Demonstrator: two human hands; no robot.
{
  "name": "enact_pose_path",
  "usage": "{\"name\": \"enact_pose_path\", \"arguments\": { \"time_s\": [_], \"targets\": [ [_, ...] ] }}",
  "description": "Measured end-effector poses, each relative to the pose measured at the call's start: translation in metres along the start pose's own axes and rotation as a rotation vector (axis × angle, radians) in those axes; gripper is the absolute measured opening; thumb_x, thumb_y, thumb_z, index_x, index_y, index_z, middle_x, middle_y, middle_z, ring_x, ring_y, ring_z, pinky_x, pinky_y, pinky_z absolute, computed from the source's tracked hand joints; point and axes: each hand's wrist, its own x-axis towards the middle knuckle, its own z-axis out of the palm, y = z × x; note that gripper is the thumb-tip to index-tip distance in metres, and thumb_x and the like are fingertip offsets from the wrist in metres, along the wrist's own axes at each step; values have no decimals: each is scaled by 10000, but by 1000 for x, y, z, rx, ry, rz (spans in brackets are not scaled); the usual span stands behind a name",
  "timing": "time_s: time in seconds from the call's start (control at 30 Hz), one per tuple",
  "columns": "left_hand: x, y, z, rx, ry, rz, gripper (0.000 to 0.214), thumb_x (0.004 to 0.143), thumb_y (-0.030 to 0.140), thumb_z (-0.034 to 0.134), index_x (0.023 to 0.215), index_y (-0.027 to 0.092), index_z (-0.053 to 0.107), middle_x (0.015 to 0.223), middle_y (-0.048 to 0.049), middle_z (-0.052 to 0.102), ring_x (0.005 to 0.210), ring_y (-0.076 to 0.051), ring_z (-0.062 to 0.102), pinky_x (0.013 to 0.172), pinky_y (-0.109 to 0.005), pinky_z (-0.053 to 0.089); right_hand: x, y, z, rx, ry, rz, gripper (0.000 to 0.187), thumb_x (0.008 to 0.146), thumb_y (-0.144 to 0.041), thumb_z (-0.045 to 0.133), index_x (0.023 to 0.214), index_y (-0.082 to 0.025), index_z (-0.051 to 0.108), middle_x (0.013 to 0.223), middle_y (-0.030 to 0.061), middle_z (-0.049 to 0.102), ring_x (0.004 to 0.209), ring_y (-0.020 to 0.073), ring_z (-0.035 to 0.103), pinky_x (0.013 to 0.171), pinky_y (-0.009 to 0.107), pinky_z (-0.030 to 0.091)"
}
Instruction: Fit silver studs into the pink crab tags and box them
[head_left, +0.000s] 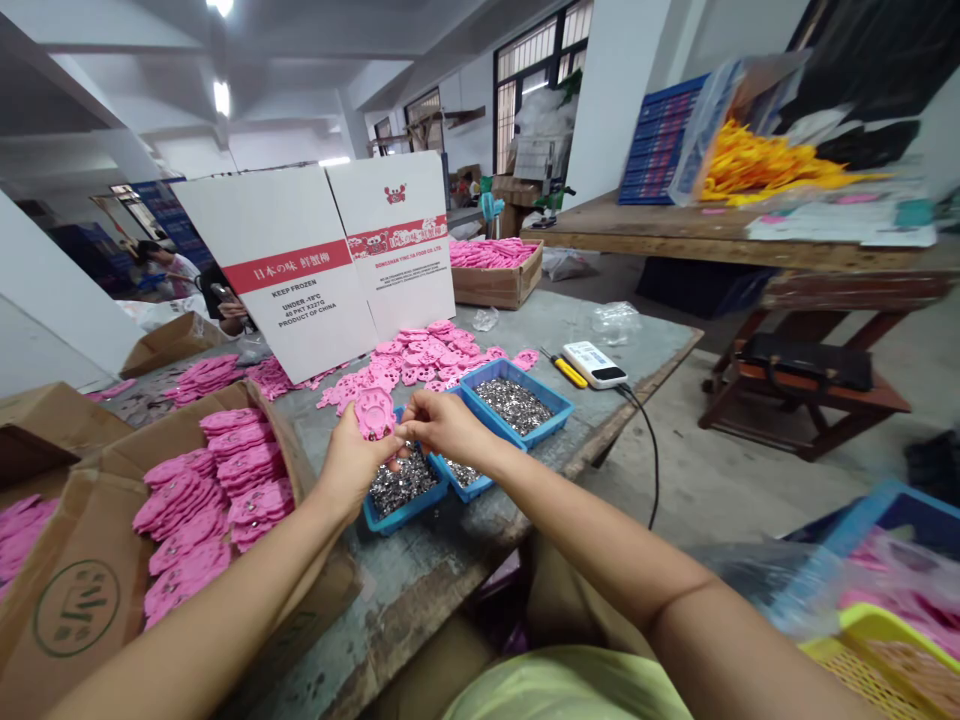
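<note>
A flat pink plastic piece (pixel 374 412) with a moulded outline is gripped in my left hand (pixel 351 455), thumb on its face. My right hand (pixel 439 425) meets its lower right edge with thumb and finger pinched together; whatever sits between them is too small to make out. Just below the hands stands a blue tray (pixel 405 520) of small shiny metal parts. To the right is another blue tray (pixel 559 408) with similar metal parts, and a third tray (pixel 474 490) is partly hidden under my right wrist. Behind the hands lies a heap of loose pink pieces (pixel 427 355).
At left, a cardboard box (pixel 97 560) holds stacked pink pieces. A white carton panel (pixel 300 260) stands upright behind the heap. A yellow-handled tool (pixel 570 373) lies beside a white corded device (pixel 594 364). Another person's hand (pixel 231 308) shows behind the carton.
</note>
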Motion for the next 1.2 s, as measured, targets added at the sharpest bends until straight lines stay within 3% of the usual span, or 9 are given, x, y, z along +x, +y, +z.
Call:
{"name": "enact_pose_path", "arguments": {
  "time_s": [0.2,0.37,0.53,0.7,0.97,1.07,1.2],
  "targets": [
    [2,0,-1,14,11,10,750,424,251,962,1038,173,538,714,35,696,494,-151,638,388,-229,484,0,3,5,23,36,-18,262,860,-168,762,706,-207,553,582,-84,572,493,89,522,521,223,385],
    [-1,3,-1,4,-1,26,696,445,222,955,1010,172,552,702,23,683,506,-158,640,403,-232,494,2,3,2,51,27,-27,383,783,-388,872,686,-211,547,571,-79,559,494,83,486,495,219,343],
    [-6,10,-1,-78,-68,-48,633,469,185,930,971,178,544,709,19,677,533,-158,649,414,-222,493,3,1,-5,337,-114,47,562,599,-590,940,662,-223,518,463,-113,461,397,61,359,407,215,250],
    [-7,14,-1,-129,-107,-118,559,458,168,923,885,172,563,672,27,659,529,-131,624,409,-206,484,1,7,-2,567,-173,96,637,509,-584,983,643,-221,476,446,-132,420,378,30,267,392,198,160],
    [-3,12,-3,-136,-43,-134,609,429,187,941,891,179,544,662,11,686,507,-129,613,407,-202,474,-1,18,17,712,-61,123,603,573,-612,952,684,-202,524,559,-63,613,410,37,392,393,196,221],
    [-1,10,-5,-126,-35,-125,601,442,201,940,893,179,543,654,15,679,508,-130,610,409,-204,473,-2,20,19,737,-54,106,599,578,-648,935,687,-196,557,583,-47,634,431,45,424,408,203,269],
    [0,6,-7,-135,-2,-80,592,469,210,941,902,186,538,668,25,673,509,-135,618,415,-209,476,-4,19,20,711,-33,81,566,521,-560,985,693,-195,588,579,-44,632,480,64,459,469,218,336]
  ]
}}
